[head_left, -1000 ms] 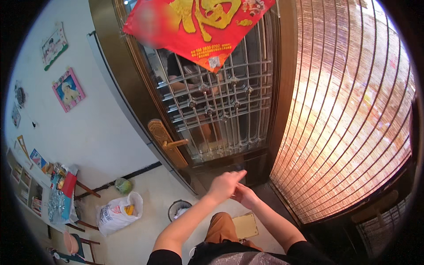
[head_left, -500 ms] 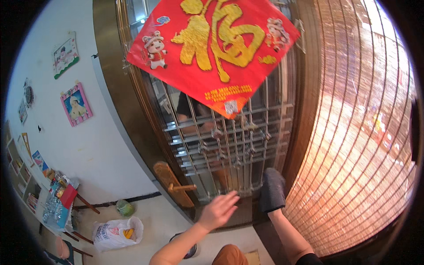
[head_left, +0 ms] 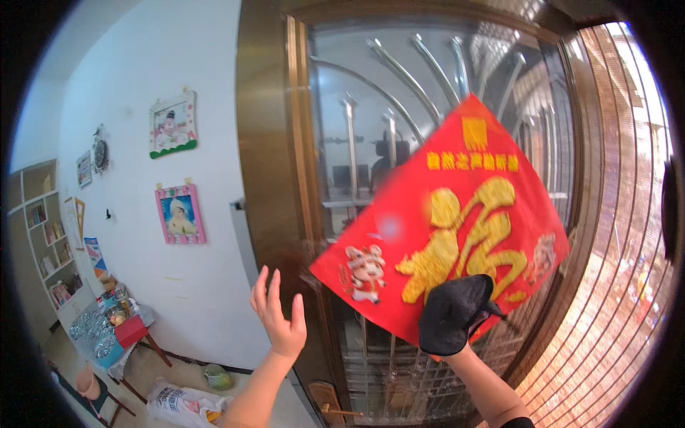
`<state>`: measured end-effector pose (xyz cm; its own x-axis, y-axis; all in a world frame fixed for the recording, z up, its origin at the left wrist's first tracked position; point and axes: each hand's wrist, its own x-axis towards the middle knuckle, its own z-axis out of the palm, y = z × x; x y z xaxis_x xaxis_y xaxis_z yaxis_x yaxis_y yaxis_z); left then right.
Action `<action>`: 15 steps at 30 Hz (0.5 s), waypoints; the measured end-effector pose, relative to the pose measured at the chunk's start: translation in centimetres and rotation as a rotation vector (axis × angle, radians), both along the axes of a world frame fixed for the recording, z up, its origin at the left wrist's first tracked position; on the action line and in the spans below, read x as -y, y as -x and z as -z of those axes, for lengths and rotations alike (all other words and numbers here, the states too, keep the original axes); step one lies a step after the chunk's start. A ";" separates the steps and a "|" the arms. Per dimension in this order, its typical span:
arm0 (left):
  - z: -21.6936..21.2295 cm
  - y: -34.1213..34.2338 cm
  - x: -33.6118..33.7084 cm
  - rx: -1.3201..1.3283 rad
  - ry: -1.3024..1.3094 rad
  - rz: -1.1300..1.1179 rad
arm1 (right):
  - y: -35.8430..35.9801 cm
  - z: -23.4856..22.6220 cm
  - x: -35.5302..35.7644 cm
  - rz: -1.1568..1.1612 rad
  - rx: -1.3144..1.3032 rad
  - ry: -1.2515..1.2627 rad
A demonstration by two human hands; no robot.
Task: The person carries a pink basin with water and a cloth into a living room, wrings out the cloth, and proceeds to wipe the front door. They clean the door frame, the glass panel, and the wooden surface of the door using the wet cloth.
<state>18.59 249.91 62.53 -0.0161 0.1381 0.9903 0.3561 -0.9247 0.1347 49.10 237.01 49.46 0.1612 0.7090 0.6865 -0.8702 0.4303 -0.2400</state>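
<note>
My left hand (head_left: 278, 322) is raised in front of the door frame, fingers stretched apart and holding nothing. A dark grey or black cloth mitt (head_left: 454, 314) covers my right hand, so its fingers are hidden. It is in front of the lower part of a red diamond-shaped paper decoration (head_left: 391, 227) with raised gold lettering and small cartoon animal figures. Whether the mitt touches the paper I cannot tell. The decoration is on a glass door with silver metal bars (head_left: 349, 153) in a brown-bronze frame (head_left: 267, 178).
The brown door handle (head_left: 330, 406) is low on the door. A screen with dark vertical bars (head_left: 606, 285) stands on the right. On the left are framed pictures (head_left: 180, 212) on a white wall, a cluttered table (head_left: 93, 335), a bookshelf (head_left: 43, 235) and a white plastic bag (head_left: 178, 403).
The view has tilted up, showing more of the upper door. My mitt-covered right hand has moved up from the lower door to the red decoration. My left hand has risen, fingers spreading.
</note>
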 end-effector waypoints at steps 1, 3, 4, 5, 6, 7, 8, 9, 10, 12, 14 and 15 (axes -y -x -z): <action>-2.2 0.5 -0.8 0.038 -0.005 0.005 | -0.3 -2.5 -0.5 -0.007 0.039 -0.016; -6.8 1.6 -2.1 0.113 -0.023 -0.032 | -1.6 -8.3 -0.8 0.145 0.166 0.017; -9.1 2.1 -2.8 0.147 -0.028 -0.034 | -0.8 -11.7 -0.6 0.187 0.198 0.026; -11.5 2.6 -3.4 0.183 -0.032 -0.032 | -0.1 -15.4 -0.3 0.232 0.232 0.035; -12.8 1.8 -5.0 0.210 -0.013 -0.009 | 1.5 -20.0 1.2 0.203 0.218 0.028; -14.8 2.0 -6.2 0.220 0.081 0.099 | 2.1 -24.2 0.5 0.232 0.266 -0.046; -16.8 2.1 -7.4 0.245 0.175 0.230 | 2.8 -28.7 0.1 0.284 0.330 -0.121; -18.4 2.2 -8.6 0.263 0.271 0.362 | 3.4 -32.6 -0.8 0.234 0.266 -0.112; -20.4 2.8 -9.5 0.251 0.432 0.543 | 4.3 -36.4 -1.6 0.182 0.207 -0.111; -23.5 2.6 -10.4 0.197 0.759 0.938 | 5.0 -40.9 -2.6 0.082 0.400 -0.256; -24.5 1.9 -10.7 0.218 0.764 0.952 | 8.3 -43.4 -4.4 0.077 0.445 -0.245; -24.3 0.9 -12.1 0.259 0.756 0.908 | 10.8 -44.6 -4.9 0.146 0.419 -0.150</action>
